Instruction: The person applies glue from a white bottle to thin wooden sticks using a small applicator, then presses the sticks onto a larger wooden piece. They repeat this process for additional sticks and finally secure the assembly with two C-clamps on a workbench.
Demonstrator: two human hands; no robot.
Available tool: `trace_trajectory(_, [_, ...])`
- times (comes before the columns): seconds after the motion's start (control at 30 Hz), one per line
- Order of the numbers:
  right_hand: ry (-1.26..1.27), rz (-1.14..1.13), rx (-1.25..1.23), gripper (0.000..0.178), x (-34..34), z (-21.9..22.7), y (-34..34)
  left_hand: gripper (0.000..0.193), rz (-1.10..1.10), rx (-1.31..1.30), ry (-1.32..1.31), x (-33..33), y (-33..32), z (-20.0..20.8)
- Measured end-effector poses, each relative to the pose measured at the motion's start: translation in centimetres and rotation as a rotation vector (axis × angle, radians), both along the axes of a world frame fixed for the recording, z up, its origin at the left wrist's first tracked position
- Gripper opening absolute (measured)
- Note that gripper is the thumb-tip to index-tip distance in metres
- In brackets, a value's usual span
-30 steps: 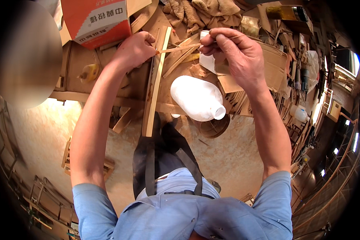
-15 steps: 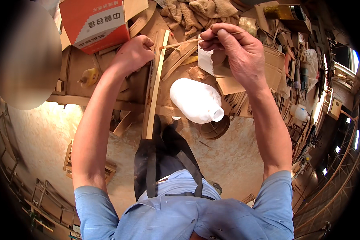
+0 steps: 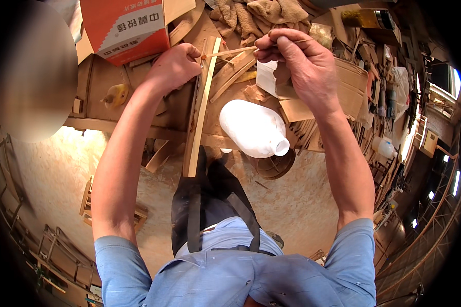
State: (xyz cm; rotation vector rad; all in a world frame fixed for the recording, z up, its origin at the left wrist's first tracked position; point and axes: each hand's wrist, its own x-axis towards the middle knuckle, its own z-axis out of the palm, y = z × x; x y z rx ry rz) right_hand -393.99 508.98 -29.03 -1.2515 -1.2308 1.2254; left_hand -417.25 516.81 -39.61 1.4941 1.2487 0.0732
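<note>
My right hand (image 3: 302, 64) pinches a thin wooden stick (image 3: 230, 52) between thumb and fingers. The stick points left, and its brownish tip meets or hovers over a long, narrow wooden strip (image 3: 202, 112). That strip runs front to back on the workbench (image 3: 159, 120), its near end sticking out past the bench's front edge. Closed against the strip's left side is my left hand (image 3: 174, 71), fingers curled at its far part; the fingertips are hidden. A white plastic bottle (image 3: 251, 128) without a cap lies right of the strip, below my right hand.
A red and white box (image 3: 133, 30) stands at the back left, with a small yellowish bottle (image 3: 117, 95) nearer. Crumpled brown cloth (image 3: 261, 18) lies at the back. Cardboard (image 3: 351, 89), wood scraps and a dark-capped jar (image 3: 363, 18) crowd the right. A round basket-like container (image 3: 276, 166) sits below the bench edge.
The stick's tip has shifted left and slightly away, from the strip's top face to its left side. Both hands keep their hold; the whole view has shifted slightly.
</note>
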Motion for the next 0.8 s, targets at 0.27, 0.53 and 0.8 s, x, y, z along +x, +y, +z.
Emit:
trace_trajectory(0.27, [-0.071, 0.012, -0.023, 0.021, 0.0, 0.1, 0.0, 0.045, -0.012, -0.037, 0.013, 0.0, 0.2, 0.8])
trace_trajectory(0.53, [-0.083, 0.063, -0.045, 0.020, -0.1, 0.3, -1.2, 0.043, -0.010, -0.062, 0.054, 0.0, 0.2, 0.8])
trace_trajectory(0.8, [-0.021, 0.091, -0.054, 0.022, -0.1, 0.1, -1.5, 0.039, -0.005, 0.004, -0.048, -0.4, -0.1, -0.2])
